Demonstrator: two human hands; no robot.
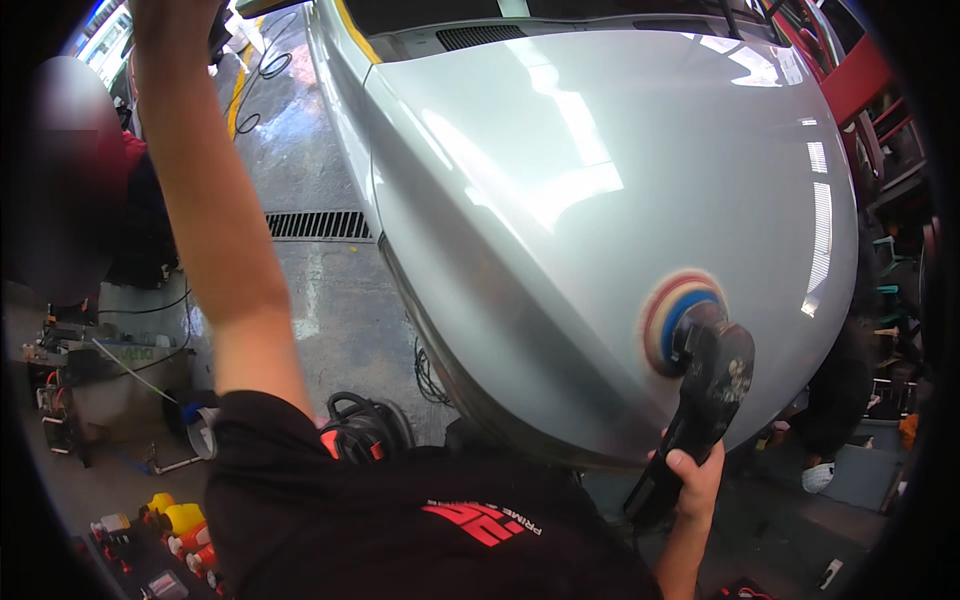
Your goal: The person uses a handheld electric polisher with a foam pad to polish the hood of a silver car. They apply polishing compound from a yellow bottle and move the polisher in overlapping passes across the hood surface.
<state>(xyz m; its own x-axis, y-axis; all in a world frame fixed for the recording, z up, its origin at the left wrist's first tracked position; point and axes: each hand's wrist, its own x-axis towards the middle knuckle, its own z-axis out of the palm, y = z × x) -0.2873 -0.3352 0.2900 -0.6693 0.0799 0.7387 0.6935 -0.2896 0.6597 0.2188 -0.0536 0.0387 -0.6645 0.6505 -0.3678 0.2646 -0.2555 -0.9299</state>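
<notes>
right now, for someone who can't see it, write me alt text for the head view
A person's right hand holds a black power polisher, its round pad on a glossy silver car hood. The raised left arm runs out past the top edge, and a black-and-red machine sits on the grey floor.

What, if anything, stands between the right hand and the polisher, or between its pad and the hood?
Nothing visible: the right hand grips the polisher directly, and its pad sits against the silver hood.
</notes>
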